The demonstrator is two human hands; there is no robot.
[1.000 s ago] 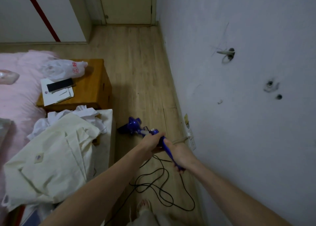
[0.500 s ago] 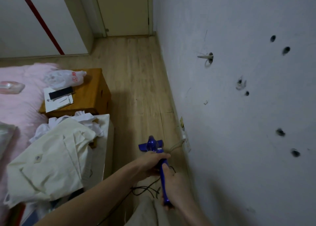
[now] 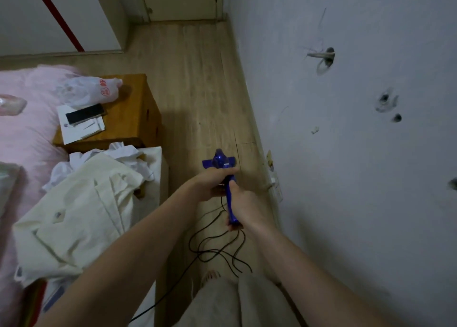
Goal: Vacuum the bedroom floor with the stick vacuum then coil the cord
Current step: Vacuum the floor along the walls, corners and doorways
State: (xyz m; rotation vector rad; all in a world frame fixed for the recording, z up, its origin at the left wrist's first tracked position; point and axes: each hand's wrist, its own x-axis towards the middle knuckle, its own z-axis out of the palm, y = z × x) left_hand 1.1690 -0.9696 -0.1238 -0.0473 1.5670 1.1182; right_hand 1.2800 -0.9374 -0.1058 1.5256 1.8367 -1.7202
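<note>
While the blue stick vacuum (image 3: 228, 190) is held over the strip of floor (image 3: 197, 99) between the wall (image 3: 346, 178) and the bedside cabinet (image 3: 138, 118), its long axis is seen running almost straight away from the body, parallel to the skirting. The handle end is clenched by the right hand (image 3: 243, 206), nearer the body, and the shaft further down is clasped by the left hand (image 3: 214, 184), so the head lies ahead of both grips. The black cord (image 3: 217, 250) is left loose on the floor, just behind the hands.

Nightstand (image 3: 131, 118) left of vacuum (image 3: 223, 168), wall (image 3: 358, 178) right, cord (image 3: 217, 247) on floor (image 3: 193, 79) behind it
</note>
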